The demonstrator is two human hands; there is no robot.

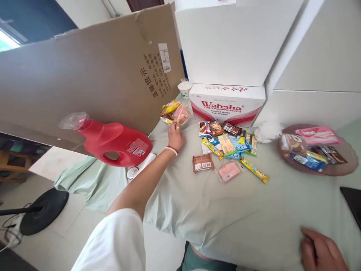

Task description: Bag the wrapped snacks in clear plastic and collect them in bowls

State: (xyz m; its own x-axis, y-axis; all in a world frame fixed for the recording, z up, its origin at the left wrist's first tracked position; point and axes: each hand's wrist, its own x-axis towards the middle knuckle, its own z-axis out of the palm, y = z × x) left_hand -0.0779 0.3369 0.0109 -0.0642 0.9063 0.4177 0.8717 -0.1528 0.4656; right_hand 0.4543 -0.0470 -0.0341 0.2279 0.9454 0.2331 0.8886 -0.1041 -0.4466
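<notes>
My left hand reaches far out to the left back of the table, its fingers pinched on a small snack at the edge of a heap of yellow and pink snack packets. My right hand rests flat on the pale green tablecloth at the near right, fingers stretched out, holding nothing. A scatter of wrapped snacks lies in the middle of the table, with a brown packet and a pink packet nearest to me.
A red detergent jug lies on its side at the left. A big cardboard sheet leans behind it. A white Wahaha box and a paper cup stand at the back. A brown plate with snacks sits right. A dark object lies at the right edge.
</notes>
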